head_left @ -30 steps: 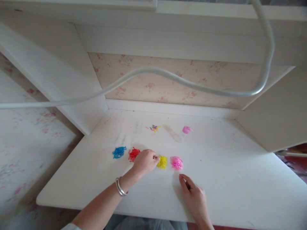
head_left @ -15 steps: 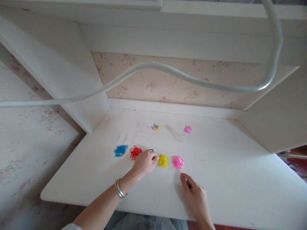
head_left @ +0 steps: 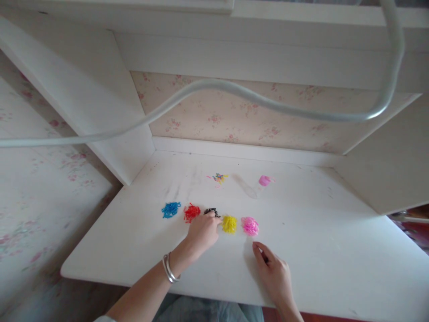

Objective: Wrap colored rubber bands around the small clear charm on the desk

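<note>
Black pile (head_left: 211,211) of small bands sits right at my left hand (head_left: 203,230), between the red pile (head_left: 192,212) and the yellow pile (head_left: 229,224); those fingers are bunched narrow, can't tell if they hold a band. Gap's tight, so a fingertip could drag yellow into black. My right hand (head_left: 274,273), thumb and forefinger nearly meeting, contents unclear, could nudge the pink pile (head_left: 250,226) if it drifts forward.

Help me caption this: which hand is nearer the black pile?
Left: left hand is at the near edge of the black pile; right hand is farther right, near the pink pile.
</note>
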Motion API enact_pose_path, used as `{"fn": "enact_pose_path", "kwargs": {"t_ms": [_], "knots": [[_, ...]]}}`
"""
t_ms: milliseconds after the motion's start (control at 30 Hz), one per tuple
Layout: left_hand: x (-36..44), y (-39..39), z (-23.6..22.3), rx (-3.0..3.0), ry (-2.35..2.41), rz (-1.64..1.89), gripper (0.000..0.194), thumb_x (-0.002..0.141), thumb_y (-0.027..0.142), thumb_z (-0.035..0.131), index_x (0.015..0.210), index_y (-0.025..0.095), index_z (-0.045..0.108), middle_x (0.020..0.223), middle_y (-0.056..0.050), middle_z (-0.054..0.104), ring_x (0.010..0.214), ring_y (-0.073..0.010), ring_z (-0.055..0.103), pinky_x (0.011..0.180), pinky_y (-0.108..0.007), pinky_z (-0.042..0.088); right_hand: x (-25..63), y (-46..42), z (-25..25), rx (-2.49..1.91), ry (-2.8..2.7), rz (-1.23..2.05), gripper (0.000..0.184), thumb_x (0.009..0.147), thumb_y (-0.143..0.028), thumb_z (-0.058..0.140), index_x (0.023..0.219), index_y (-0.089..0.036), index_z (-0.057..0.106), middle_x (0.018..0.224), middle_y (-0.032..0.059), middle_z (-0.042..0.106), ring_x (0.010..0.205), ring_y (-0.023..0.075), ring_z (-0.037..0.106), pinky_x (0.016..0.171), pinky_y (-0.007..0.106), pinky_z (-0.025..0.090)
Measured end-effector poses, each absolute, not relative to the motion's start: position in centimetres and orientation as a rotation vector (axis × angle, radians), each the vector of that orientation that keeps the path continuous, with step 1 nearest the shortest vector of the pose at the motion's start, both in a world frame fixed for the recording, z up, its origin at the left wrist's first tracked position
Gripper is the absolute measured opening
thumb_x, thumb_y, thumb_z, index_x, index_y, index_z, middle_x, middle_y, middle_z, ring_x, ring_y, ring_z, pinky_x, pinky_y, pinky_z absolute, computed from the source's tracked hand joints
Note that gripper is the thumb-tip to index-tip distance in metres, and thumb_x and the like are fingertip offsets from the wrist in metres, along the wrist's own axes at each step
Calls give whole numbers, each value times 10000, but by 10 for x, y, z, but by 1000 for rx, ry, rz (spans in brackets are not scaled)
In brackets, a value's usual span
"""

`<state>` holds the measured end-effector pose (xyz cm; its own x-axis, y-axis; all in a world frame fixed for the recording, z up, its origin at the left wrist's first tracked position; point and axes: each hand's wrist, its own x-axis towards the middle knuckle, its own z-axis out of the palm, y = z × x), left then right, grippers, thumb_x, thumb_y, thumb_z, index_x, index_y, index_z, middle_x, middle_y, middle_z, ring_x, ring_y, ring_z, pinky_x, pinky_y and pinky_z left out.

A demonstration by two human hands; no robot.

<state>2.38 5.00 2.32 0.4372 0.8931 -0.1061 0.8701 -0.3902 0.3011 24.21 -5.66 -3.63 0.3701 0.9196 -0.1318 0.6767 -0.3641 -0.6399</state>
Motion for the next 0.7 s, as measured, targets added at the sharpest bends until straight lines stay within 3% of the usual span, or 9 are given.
{"fn": "enact_pose_path", "kwargs": {"t_ms": [233,700], "knots": [[36,48,16,2419,1540,-9,305,848,100,377,934,182,657,946,-95,644,792,-198,641,675,-303,484,240,-56,-34,-2142,-1387,671,411,861,-559,390,967,-298,689,744,-6,702,674,152,642,601,206,409],[37,48,14,2384,1485,-6,289,878,145,379,949,224,649,941,-62,653,841,-184,641,697,-286,484,241,-56,-36,-2132,-1401,626,424,865,-552,386,967,-290,704,777,10,720,674,155,653,600,203,426]]}}
